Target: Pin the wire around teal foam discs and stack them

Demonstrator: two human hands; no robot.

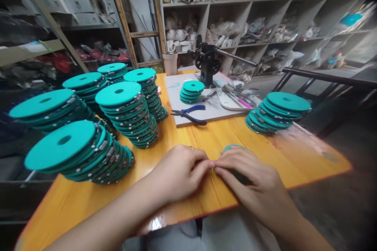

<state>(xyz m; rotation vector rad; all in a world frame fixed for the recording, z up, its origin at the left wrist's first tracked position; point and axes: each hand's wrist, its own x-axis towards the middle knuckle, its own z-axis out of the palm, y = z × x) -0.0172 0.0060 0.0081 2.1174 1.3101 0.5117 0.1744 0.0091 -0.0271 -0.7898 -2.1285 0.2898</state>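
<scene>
My left hand [182, 170] is closed in a pinch just above the near part of the wooden table [188, 139]. Its fingertips meet those of my right hand [256, 174], which is also pinched. Whatever lies between them is too small or too hidden to make out. Behind my right fingers the edge of a teal disc [234, 147] shows; most of it is covered. Beyond my hands, blue-handled pliers [190, 114] lie on a grey board [176, 86]. A short stack of teal discs [192, 92] stands on that board.
Tall stacks of teal discs with small metal and bead pieces round their edges, one a leaning stack [79, 151], crowd the left. Another stack [277, 111] stands right. A black hand-lever tool [207, 62], a white tray [231, 100] and a cup [170, 63] are farther back, before shelves [207, 8].
</scene>
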